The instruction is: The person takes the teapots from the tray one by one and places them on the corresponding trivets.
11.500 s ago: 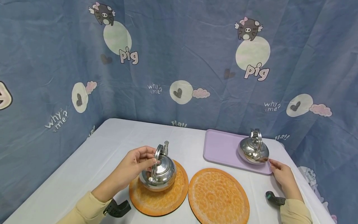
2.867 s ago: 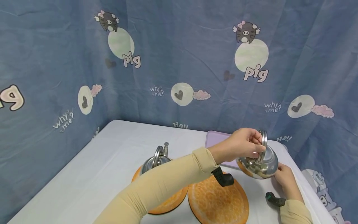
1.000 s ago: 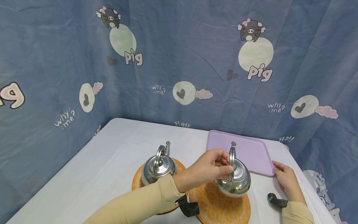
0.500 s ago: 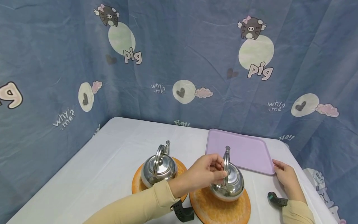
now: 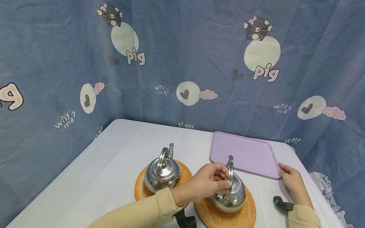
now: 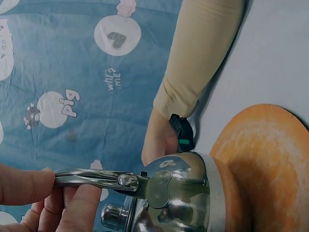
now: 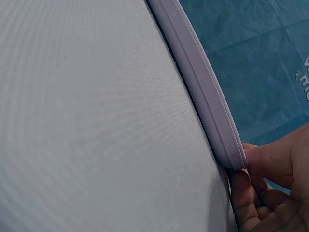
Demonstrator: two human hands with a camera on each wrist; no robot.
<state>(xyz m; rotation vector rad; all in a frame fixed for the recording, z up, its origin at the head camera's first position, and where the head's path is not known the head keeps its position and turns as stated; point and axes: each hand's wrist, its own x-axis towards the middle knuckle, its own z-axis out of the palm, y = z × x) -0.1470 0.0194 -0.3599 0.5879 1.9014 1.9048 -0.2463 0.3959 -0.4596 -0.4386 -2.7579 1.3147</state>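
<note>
My left hand (image 5: pixel 211 180) pinches the upright handle of a shiny steel kettle (image 5: pixel 234 198) between thumb and fingers. The kettle's base is right at the right-hand round orange placemat (image 5: pixel 246 213), overlapping its far half. In the left wrist view the steel body (image 6: pixel 186 186) shows close against the orange surface (image 6: pixel 270 145). A second, similar kettle (image 5: pixel 166 177) stands on the left-hand orange placemat (image 5: pixel 186 172). My right hand (image 5: pixel 293 183) holds the near right corner of a lilac tray (image 5: pixel 242 153); in the right wrist view, thumb and curled fingers meet at the tray's rim (image 7: pixel 205 87).
A white cloth (image 5: pixel 94 171) covers the table, with a blue printed curtain (image 5: pixel 154 72) hanging behind and at both sides. My left sleeve (image 5: pixel 139 209) crosses in front of the left placemat. Black wrist straps with camera mounts (image 5: pixel 282 204) sit on both wrists.
The left hand let go of the left kettle, took the other kettle off the tray and carried it left and nearer, lowering it onto the right placemat. The right hand stays at the tray corner.
</note>
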